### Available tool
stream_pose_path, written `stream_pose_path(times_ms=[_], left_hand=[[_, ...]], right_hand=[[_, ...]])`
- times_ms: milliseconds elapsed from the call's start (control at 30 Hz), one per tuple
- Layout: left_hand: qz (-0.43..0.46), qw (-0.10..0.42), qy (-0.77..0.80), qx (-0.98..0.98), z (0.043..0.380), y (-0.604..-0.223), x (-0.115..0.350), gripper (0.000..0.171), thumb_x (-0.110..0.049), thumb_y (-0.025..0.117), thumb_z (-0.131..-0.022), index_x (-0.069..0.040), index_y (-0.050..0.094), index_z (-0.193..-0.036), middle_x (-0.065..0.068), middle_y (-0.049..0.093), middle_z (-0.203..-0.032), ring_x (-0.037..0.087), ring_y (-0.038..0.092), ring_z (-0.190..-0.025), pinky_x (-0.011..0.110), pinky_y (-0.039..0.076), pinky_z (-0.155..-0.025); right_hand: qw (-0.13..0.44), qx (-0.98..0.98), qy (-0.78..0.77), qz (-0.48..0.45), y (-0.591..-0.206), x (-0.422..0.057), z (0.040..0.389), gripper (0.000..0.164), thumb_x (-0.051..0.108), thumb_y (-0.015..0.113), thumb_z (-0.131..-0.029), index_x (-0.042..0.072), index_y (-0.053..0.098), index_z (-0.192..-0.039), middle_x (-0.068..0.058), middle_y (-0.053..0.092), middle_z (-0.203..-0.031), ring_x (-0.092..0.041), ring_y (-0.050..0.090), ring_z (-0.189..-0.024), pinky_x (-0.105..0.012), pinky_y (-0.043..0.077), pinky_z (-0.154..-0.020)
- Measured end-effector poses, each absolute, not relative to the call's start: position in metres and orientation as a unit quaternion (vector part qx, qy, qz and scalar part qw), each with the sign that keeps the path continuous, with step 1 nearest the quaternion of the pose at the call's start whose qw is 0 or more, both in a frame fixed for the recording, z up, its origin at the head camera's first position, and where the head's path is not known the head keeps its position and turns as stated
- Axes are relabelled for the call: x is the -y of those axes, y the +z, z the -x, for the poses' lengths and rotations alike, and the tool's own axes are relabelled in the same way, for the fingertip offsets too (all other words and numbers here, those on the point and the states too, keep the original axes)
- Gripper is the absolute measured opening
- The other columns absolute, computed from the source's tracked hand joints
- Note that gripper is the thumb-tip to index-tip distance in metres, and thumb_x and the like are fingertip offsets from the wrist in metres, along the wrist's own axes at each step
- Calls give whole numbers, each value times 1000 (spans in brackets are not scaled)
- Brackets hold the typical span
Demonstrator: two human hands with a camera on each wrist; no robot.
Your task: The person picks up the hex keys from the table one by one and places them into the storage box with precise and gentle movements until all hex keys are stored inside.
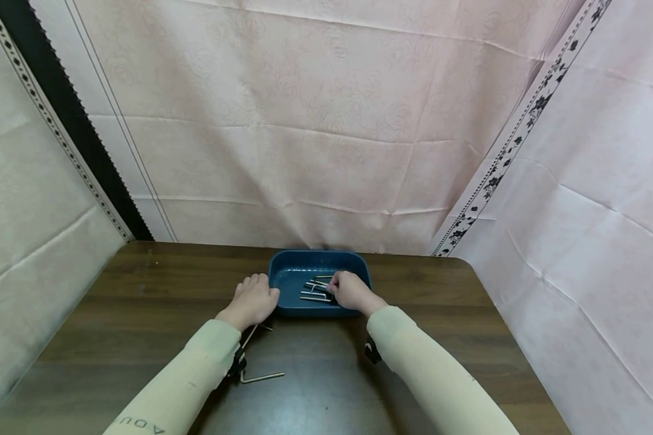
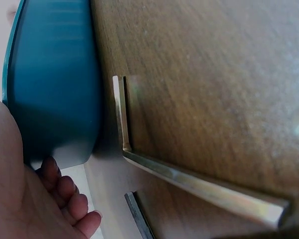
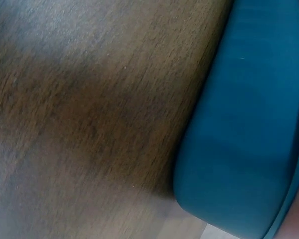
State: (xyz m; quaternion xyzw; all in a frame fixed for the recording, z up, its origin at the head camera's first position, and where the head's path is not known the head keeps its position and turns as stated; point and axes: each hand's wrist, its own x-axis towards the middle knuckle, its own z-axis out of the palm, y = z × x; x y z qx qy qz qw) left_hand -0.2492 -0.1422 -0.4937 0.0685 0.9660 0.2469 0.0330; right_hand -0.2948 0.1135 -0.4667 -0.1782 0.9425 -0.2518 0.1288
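A blue tray (image 1: 291, 284) stands toward the back of the table, with several metal hex keys (image 1: 312, 294) lying in it. My right hand (image 1: 350, 292) reaches over its right part, thumb and fingertips pinched together at one of the keys. In the right wrist view, only a sliver of that hand shows beyond the tray rim (image 3: 295, 186). Beside the tray's left end rests my left hand (image 1: 254, 300), thumb at the rim and fingers loosely bent against the outside. Near the left wrist, an L-shaped hex key (image 2: 204, 186) lies on the table, with another hex key (image 2: 138, 215) close by.
The brown wooden table (image 1: 158, 320) extends around the tray. A pale cloth (image 1: 315, 133) hangs behind its back edge, and more cloth hangs at both sides. Dark bands (image 1: 236, 362) sit on the wrists over light sleeves.
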Motion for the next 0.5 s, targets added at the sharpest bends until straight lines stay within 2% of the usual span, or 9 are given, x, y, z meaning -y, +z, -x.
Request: stream_pose_path(times_ms=[500], left_hand=[[-67, 38, 255, -964, 247, -492, 142, 46, -30, 37, -100, 6, 44, -127, 17, 48, -118, 32, 41, -103, 51, 31, -93]], right_hand=[[128, -943, -244, 185, -465, -113, 293, 19, 18, 54, -100, 5, 64, -90, -4, 54, -74, -18, 52, -67, -33, 44, -66]])
